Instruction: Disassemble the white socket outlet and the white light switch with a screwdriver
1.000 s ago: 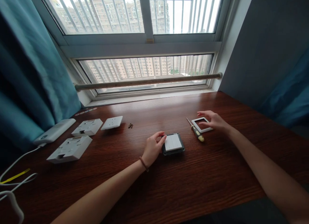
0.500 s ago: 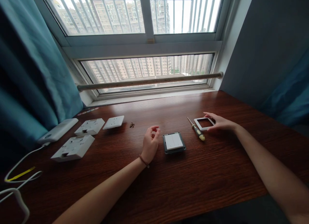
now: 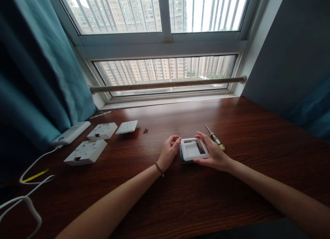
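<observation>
A wall switch with a dark base [image 3: 181, 156] lies on the wooden desk [image 3: 232, 184] in the middle. Over it sits a white cover frame [image 3: 194, 149], held by my right hand [image 3: 215, 153] along its right edge. My left hand [image 3: 168, 153] curls against the left side of the switch and frame, fingers pinched at its top-left corner. Just right of my right hand lies a small screwdriver with a yellow handle [image 3: 215, 138].
At the left stand two white mounting boxes [image 3: 86, 151] [image 3: 102, 130], a white socket plate [image 3: 127, 127], and a white power bank [image 3: 70, 132] with white cables [image 3: 31, 170]. Two small screws [image 3: 145, 130] lie nearby. A teal curtain [image 3: 38, 77] hangs left; the window [image 3: 165, 70] is behind.
My right hand picked up the white frame from the right and carried it left onto the switch. My left hand returned to the switch's left edge. The camera view shifted slightly.
</observation>
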{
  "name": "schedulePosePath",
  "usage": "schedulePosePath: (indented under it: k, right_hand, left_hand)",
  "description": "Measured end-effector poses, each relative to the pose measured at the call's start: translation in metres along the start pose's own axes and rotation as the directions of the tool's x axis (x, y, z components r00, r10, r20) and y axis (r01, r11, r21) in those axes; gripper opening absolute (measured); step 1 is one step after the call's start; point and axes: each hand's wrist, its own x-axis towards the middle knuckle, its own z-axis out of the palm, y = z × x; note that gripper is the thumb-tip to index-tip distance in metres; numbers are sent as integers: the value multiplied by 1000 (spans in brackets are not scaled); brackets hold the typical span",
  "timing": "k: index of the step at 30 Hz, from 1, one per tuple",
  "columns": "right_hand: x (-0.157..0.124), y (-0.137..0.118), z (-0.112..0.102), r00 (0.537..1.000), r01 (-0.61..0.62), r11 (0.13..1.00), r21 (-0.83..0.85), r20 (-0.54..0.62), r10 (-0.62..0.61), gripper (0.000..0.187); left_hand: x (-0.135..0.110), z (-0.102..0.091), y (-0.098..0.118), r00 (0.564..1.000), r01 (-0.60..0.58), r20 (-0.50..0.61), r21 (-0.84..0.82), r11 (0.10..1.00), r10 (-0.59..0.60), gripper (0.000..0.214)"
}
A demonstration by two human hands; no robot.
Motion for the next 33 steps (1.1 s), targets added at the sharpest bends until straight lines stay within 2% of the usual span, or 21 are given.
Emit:
schedulePosePath:
  k: [3, 10, 15, 19, 21, 23, 26, 30, 33]
  right_hand:
    - [-1, 4, 5, 1000, -20, 1000, 3, -10, 20, 89]
    - [-2, 5, 13, 1000, -7, 1000, 9, 25, 7, 88]
    - [-2, 6, 15, 998, 3, 1000, -20, 63, -2, 88]
    - [-1, 11, 12, 997, -51, 997, 57, 52, 49, 89]
    - [0, 14, 8, 990, -139, 983, 124, 2, 139, 79]
    - [2, 16, 4, 967, -239, 957, 162, -43, 249, 61]
    - [4, 17, -2, 943, -324, 932, 162, -22, 331, 37]
    - [4, 17, -3, 931, -364, 912, 191, 90, 353, 34]
    - [3, 18, 0, 938, -347, 922, 172, 72, 340, 36]
  left_hand:
    - [0, 0, -2, 1000, 4, 26, 29, 1000, -5, 34]
    - [0, -1, -3, 1000, 14, 6, 85, 996, -15, 27]
    - [0, -2, -1, 998, 55, 37, 91, 994, -58, 23]
    - [3, -4, 0, 989, 110, 86, 80, 991, -117, 21]
    - [5, -6, 0, 979, 158, 120, 79, 984, -167, 21]
    - [6, -8, 3, 962, 215, 157, 81, 973, -225, 22]
    - [6, -11, 7, 927, 298, 212, 86, 951, -310, 23]
    - [2, -10, 14, 886, 382, 258, 68, 922, -386, 19]
    - [-1, -8, 17, 871, 421, 266, 33, 907, -414, 17]
